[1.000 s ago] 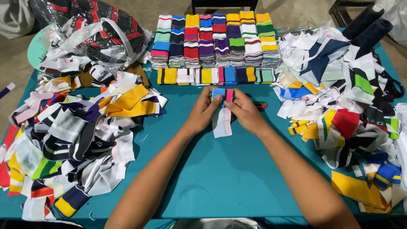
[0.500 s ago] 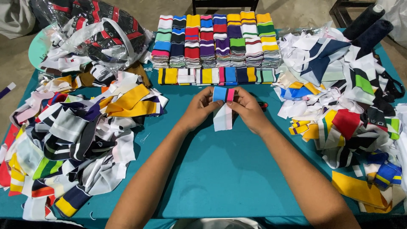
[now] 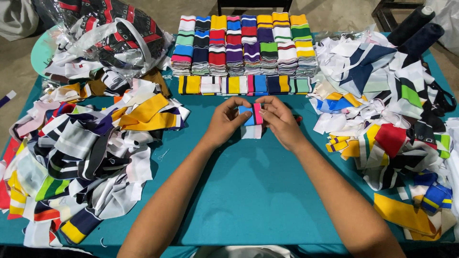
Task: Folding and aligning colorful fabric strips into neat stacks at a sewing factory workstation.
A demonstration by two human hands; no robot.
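On the teal table (image 3: 248, 191), fabric heaps (image 3: 86, 143) beside concrete floor (image 3: 19, 52).

The folded strip (image 3: 251, 120) is partly hidden by both hands' fingers (image 3: 243, 113), its pattern unclear

Bright, even light falls from above onto my table (image 3: 248, 191), and the teal cloth shows its colour cleanly with no harsh glare. My forearms throw soft, short shadows toward the near side, darkest under my left hand (image 3: 227, 122) and along the inside of that arm. My right hand (image 3: 279, 122) is evenly lit. The clear plastic bag (image 3: 114, 38) at the far left catches small white glints. The floor beyond the far edge is dimmer and greyer. Focus is sharp in the middle; the wide lens bends and stretches the table's edges and the near corners.
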